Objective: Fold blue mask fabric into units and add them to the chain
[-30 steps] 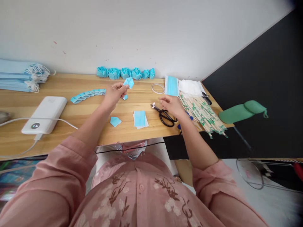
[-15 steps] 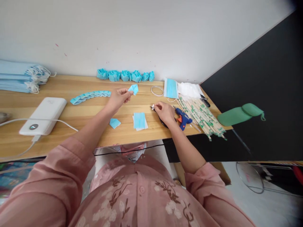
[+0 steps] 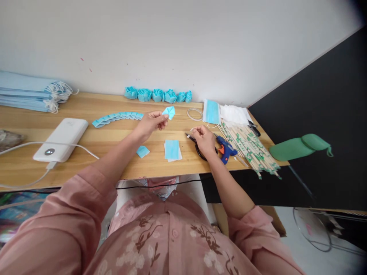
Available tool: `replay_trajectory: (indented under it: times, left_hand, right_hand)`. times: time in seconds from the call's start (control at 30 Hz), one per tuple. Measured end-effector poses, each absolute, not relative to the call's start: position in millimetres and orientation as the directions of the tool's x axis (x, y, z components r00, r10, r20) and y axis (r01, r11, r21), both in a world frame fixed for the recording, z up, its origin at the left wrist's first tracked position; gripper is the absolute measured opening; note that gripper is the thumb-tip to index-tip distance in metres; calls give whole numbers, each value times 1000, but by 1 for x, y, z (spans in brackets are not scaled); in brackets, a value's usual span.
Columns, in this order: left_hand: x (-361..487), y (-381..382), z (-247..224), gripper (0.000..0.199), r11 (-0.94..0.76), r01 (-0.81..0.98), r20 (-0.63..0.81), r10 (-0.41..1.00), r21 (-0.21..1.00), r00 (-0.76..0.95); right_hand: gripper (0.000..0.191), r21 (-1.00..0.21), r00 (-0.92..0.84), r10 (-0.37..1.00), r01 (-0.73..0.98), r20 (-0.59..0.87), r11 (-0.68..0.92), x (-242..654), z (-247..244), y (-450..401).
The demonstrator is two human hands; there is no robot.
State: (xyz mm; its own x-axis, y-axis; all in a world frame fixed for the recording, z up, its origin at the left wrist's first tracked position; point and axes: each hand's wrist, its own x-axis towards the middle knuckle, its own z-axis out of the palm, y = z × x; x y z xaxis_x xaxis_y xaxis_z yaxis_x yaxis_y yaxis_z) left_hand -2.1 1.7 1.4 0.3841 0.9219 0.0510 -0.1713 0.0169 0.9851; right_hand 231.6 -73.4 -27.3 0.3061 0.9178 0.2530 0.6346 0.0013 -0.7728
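My left hand (image 3: 155, 124) pinches a folded light-blue square of mask fabric (image 3: 169, 112) and holds it up above the table. Below it lie another folded blue piece (image 3: 142, 151) and a small stack of cut blue and white squares (image 3: 172, 149). My right hand (image 3: 204, 139) is closed in a pinch over black scissors (image 3: 201, 152). A small white bit (image 3: 188, 136) shows by its fingertips near the blades; whether the fingers hold it I cannot tell. Just right of that hand lies a blue glue gun (image 3: 226, 149) with an orange trigger.
Blue fabric flowers (image 3: 157, 95) line the wall, and a curved row of folded pieces (image 3: 117, 117) lies nearer. Masks (image 3: 25, 91) and a white power bank (image 3: 61, 139) are left. Right are a tape roll (image 3: 194, 114), a mask (image 3: 211, 112), wrapped sticks (image 3: 249, 147) and a green bottle (image 3: 299, 147).
The view has shifted, so everything appears a little further right. My left hand still holds the folded square. My right hand's fingertips have moved slightly away from the small white bit.
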Motion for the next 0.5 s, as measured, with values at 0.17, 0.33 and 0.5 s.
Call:
replay_trajectory:
  times: [0.17,0.33,0.5]
  left_hand:
    - [0,-6,4,38,180,-204,-24,803,962,596]
    - [1,-13,5,37,304,-216,-54,682,928,729]
    - [0,-14,6,35,331,-210,-63,654,920,754]
  right_hand:
    - [20,-851,260,910,501,322,158,218,-8,-87]
    - [17,-684,173,844,677,507,272,203,4,-98]
    - [18,-352,-17,689,851,724,391,198,-3,-98]
